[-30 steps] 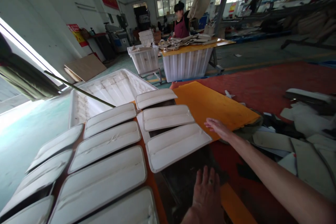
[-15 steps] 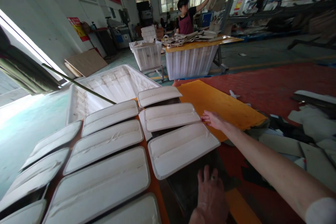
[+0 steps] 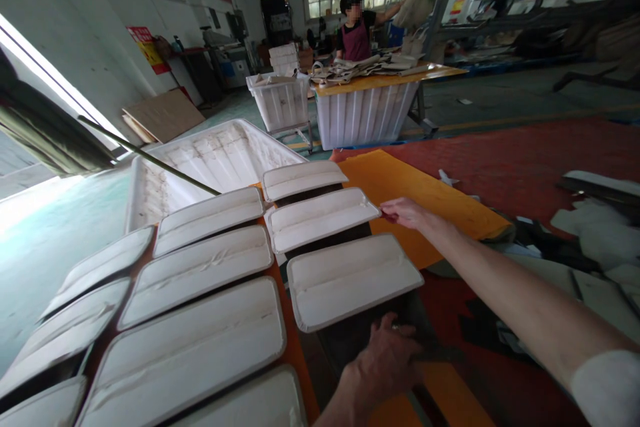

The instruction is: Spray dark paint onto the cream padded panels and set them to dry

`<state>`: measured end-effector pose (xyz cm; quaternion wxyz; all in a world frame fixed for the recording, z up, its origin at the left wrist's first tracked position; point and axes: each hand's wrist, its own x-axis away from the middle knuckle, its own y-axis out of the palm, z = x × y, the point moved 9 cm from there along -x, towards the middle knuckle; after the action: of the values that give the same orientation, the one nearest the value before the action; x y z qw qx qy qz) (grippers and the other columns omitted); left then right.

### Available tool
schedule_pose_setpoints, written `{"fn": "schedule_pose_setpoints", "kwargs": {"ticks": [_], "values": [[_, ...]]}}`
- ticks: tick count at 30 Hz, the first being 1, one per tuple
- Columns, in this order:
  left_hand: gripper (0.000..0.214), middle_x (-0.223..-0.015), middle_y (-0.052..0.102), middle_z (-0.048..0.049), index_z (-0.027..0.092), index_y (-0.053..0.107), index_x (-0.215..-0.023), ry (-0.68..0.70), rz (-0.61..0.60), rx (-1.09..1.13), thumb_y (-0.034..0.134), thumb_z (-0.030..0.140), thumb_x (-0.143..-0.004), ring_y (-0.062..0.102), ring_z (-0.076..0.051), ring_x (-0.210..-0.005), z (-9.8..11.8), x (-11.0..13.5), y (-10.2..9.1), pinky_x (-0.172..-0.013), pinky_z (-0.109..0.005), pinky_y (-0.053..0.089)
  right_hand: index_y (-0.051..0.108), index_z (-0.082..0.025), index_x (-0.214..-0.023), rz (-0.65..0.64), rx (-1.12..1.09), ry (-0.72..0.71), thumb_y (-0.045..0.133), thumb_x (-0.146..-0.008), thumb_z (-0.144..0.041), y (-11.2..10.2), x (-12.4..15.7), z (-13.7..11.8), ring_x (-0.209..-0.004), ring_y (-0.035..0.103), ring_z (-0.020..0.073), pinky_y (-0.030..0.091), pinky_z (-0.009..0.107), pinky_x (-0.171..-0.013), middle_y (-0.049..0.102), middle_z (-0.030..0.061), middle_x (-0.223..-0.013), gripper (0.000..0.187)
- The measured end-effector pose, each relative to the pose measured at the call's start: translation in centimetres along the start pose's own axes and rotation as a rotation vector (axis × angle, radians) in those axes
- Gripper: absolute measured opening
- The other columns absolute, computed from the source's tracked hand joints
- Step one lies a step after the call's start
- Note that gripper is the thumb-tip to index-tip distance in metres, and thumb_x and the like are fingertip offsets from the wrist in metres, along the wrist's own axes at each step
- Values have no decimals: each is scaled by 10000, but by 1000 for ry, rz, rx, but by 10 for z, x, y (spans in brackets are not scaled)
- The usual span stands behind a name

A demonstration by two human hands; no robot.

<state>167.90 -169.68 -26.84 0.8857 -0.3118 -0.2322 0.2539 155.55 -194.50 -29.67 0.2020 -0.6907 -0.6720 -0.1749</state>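
Head view: the right hand (image 3: 407, 212) has slid left off the orange board (image 3: 425, 197) and now has its fingertips (image 3: 386, 211) on the right corner of the middle white tray (image 3: 320, 217), pinching its rim, where a second ago it lay flat and open on the board beside that tray. The tray sits a little further left and higher than it did, with its corner apparently raised, so the person seems to be lifting or dragging it rather than just touching it. Nearer in, the left hand (image 3: 385, 363) has curled: the fingers that were spread flat on the dark surface (image 3: 350, 340) now bend over it, just below the front white tray (image 3: 350, 280), clenched on nothing that can be made out. That front tray lies flat, apart from both hands. To the left, rows of similar white trays (image 3: 200, 267) cover the table, with a big white bin (image 3: 210, 163) behind them. Far back, a co-worker in an apron (image 3: 356, 33) handles a bag at an orange-topped table (image 3: 385, 80).
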Motion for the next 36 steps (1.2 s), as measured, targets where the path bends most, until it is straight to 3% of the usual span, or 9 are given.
{"fn": "schedule_pose_setpoints", "kwargs": {"ticks": [5,13,19,23,26,29,32,34,36], "values": [[193,-1099,595,-49,195,605,-869,6,66,-42,490,231,-717,343,-291,-1230,4,4,1,-955,-551,342,562,-142,-872,38,16,36,504,-872,-257,6,-4,1,-642,538,84,482,230,-571,580,0,-810,129],[364,-1267,482,-161,103,563,-1085,-217,30,1,419,241,-780,170,-349,-1326,13,-2,22,-1056,-592,122,562,-133,-926,27,-10,53,487,-879,-315,17,2,16,-765,576,129,495,310,-695,600,26,-885,203],[346,-1230,514,-152,107,578,-1064,-199,43,-26,380,229,-808,159,-343,-1331,12,-3,25,-1062,-590,103,525,-171,-1058,147,-12,12,457,-877,-381,-20,17,31,-950,552,182,404,409,-880,567,64,-1113,285],[311,-1165,563,-141,130,591,-1019,-176,118,-55,389,229,-804,239,-308,-1313,12,0,19,-1056,-595,119,550,-218,-959,156,-48,65,487,-840,-387,-46,66,81,-899,583,202,409,390,-832,588,83,-1114,216],[313,-1171,569,-125,154,592,-1013,-217,162,-65,361,214,-811,259,-280,-1311,11,3,17,-1059,-592,109,574,-218,-850,30,-155,100,554,-777,-394,-38,103,116,-755,613,208,458,359,-706,645,98,-984,192],[320,-1231,544,-83,189,579,-1047,-254,170,-93,375,240,-806,249,-263,-1320,14,1,13,-1067,-579,108,563,-235,-897,-53,-321,64,602,-723,-423,-24,134,128,-829,620,218,479,356,-739,638,85,-1026,260],[355,-1257,536,-31,232,563,-1087,-269,204,-187,400,383,-810,276,-259,-1309,28,-3,2,-1061,-570,164,459,-282,-1106,109,-472,-4,555,-752,-486,-37,182,133,-1016,561,202,458,355,-846,533,62,-1215,420],[404,-1229,562,-35,225,613,-1021,-349,168,-290,319,438,-844,352,-271,-1266,39,-4,-5,-1026,-553,259,385,-263,-1189,288,-549,-50,510,-800,-471,-62,233,141,-1071,522,169,429,325,-902,479,62,-1265,459],[420,-1169,599,-81,174,638,-996,-385,134,-439,310,395,-857,473,-248,-1165,59,-9,-15,-988,-427,363,416,-194,-1184,421,-616,-66,500,-830,-452,-96,289,151,-978,561,180,453,371,-869,535,83,-1166,446]]}}
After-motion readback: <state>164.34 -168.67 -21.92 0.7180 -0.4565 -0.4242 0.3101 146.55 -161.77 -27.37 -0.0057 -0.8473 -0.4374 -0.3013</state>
